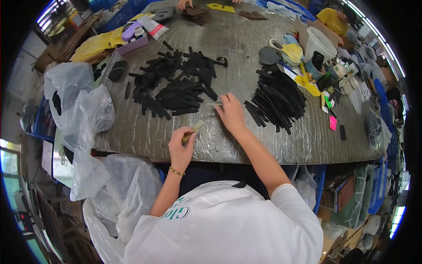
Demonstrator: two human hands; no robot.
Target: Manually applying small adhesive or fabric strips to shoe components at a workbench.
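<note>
My left hand (181, 145), with a bracelet at the wrist, is closed around a small pale-yellow piece (198, 126) just above the near part of the table; its kind is too small to tell. Farther right, my right hand (231, 113) has its fingertips by the end of a black strip (210, 93). A thin greyish thing shows at those fingertips, too blurred to name. Beyond my hands lies a loose heap of black strips (178, 97) at left-centre. To the right of my right hand is another, denser pile of black strips (281, 99).
The table (211, 145) has a shiny, wrinkled cover. Clear plastic bags (94, 110) hang over its left edge. A white bucket (320, 43), yellow pieces and cups crowd the right. A lilac box (133, 44) sits at far left. Another person's hand (184, 4) touches brown pieces (195, 15) at the far edge.
</note>
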